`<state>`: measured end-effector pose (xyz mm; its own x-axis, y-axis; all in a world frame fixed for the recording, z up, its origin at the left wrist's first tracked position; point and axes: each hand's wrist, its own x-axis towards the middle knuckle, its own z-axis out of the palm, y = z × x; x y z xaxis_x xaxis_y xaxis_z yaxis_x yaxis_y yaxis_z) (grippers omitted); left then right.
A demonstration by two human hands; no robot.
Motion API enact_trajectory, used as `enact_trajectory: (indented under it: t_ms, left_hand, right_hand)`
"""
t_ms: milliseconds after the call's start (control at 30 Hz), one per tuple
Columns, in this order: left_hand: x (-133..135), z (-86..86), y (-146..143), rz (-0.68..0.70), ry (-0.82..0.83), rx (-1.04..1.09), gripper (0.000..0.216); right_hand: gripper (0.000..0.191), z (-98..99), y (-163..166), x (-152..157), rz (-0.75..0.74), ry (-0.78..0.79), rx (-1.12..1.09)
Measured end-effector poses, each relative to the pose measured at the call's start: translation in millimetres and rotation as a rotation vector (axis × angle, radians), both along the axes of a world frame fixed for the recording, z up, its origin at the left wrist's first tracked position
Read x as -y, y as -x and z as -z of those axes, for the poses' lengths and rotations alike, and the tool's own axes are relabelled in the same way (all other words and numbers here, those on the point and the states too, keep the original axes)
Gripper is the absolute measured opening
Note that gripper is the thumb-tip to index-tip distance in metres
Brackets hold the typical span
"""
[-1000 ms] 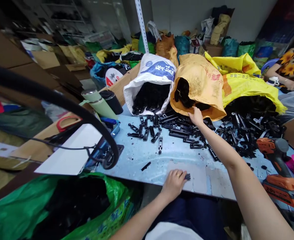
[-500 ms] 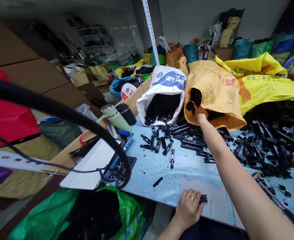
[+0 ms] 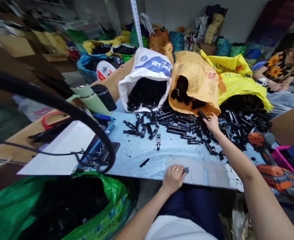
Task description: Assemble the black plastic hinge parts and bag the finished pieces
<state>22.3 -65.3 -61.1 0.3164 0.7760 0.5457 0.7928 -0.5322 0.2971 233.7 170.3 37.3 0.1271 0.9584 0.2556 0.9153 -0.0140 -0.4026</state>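
My left hand [image 3: 173,179], with a ring on one finger, rests at the table's front edge on a flat grey sheet [image 3: 195,168]. Its fingers are closed over a small black pronged part [image 3: 186,170], mostly hidden by the hand. Farther off, my right hand [image 3: 212,123] pinches a black bar-shaped part [image 3: 202,115] in front of an orange sack [image 3: 194,73]. Under that hand spreads a pile of loose black plastic parts [image 3: 178,129]. One jointed black part [image 3: 158,141] stands apart on the blue tabletop [image 3: 126,155], and a short black strip [image 3: 144,162] lies nearer me.
A white sack [image 3: 150,63] and a yellow sack [image 3: 239,86] lie open with black parts inside. An orange cordless drill [image 3: 274,176] lies at the right. A black cable [image 3: 49,103] arches across the left, above a green bag [image 3: 106,203]. Another person's hands [image 3: 277,86] show far right.
My right hand has come out of the orange sack and moved right, now with a black bar-shaped part in it. My left hand keeps its hold at the table edge. The view has shifted right.
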Motion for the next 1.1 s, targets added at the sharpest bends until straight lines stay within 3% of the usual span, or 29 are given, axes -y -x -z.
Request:
enact_trajectory:
  t_ms: [67,133,300,400,500,600,700,800,900,967,1033,1100]
  left_hand:
    - [1,0.9,1,0.01,0.001,-0.024,0.021]
    - [4,4.3,1,0.021,-0.027,-0.029,0.022]
    - [5,20.8,4,0.012,0.022,-0.048,0.023]
    - [2,23.1,4,0.022,0.14,-0.109,0.021]
    - [-1,17.1,5,0.04,0.223,-0.156,0.022]
    - [-3,9.2,8,0.079,0.272,-0.14,0.025]
    - [-3,2.5,15,0.08,0.272,0.0,0.028]
    - [-2,-6.4,22,0.057,0.302,0.197,0.032]
    - [1,-18.2,20,0.075,0.362,0.356,0.036]
    - [7,-24.4,15,0.119,0.438,0.442,0.041]
    - [14,-26.8,9,0.166,0.553,0.516,0.047]
    - [22,-26.0,5,0.181,0.658,0.587,0.053]
  right_hand:
    - [0.028,-7.4,-3,21,-0.044,0.009,-0.201]
    - [0.031,-17.6,15,49,-0.193,0.151,-0.434]
    - [0.03,-30.7,129,118,-0.797,0.591,-0.957]
    - [0.036,-30.1,170,145,-0.839,0.888,-1.196]
    - [0.055,-21.6,150,169,-0.775,1.028,-1.29]
    - [0.071,-4.3,84,195,-0.643,0.912,-1.202]
    - [0.051,12.8,12,223,-0.384,0.653,-0.979]
    - [0.034,23.0,-31,246,-0.329,0.45,-0.516]
    - [0.047,27.8,-33,259,-0.363,0.37,-0.052]
    - [0.051,29.4,-18,262,-0.383,0.397,0.079]
    - [0.042,30.2,1,262,-0.404,0.419,-0.006]
    - [0.039,30.9,19,261,-0.386,0.381,-0.304]
